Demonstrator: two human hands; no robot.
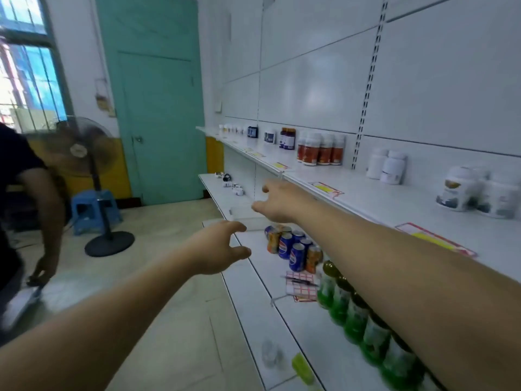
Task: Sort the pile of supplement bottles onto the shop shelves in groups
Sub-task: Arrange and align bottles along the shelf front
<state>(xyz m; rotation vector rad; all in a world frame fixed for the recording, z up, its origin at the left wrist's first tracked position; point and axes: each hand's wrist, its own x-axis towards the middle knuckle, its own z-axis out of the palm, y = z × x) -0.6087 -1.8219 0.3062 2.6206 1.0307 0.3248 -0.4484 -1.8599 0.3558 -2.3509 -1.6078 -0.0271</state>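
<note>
Along the upper shelf (366, 193) your supplement bottles stand upright in groups. At its far end you've got small white bottles (231, 128) in a row. Coming nearer along it there's a dark bottle (253, 131), a white-and-blue bottle (270, 136) and a purple pair (288, 138). Then comes a tight cluster of orange-label bottles (321, 149), two white bottles (386, 166) touching, and nearest you the big tubs (476, 191), which are blurred.

Your right hand (277, 201) hovers just off that shelf's front edge, apart from every bottle. Its fingers are loose and spread, thumb apart, nothing in it. Your left hand (222, 249) hangs lower and further out from the shelf, fingers gently curved, thumb wide, also holding nothing.

Price tags (325, 189), yellow on red, sit along the shelf's front lip. Below the upper shelf, cans (293, 246) stand bunched. A row of green bottles (352, 309) stands nearer you, partly behind your right forearm. A red-and-white label sheet (300, 286) lies between the two.

Beyond the shelf's far end there's a teal door (158, 108). Further out from the shelf, across the floor, stands a fan (84, 153) with a blue stool (93, 207) beside it. Another person (25, 193) bends at the left edge of view.
</note>
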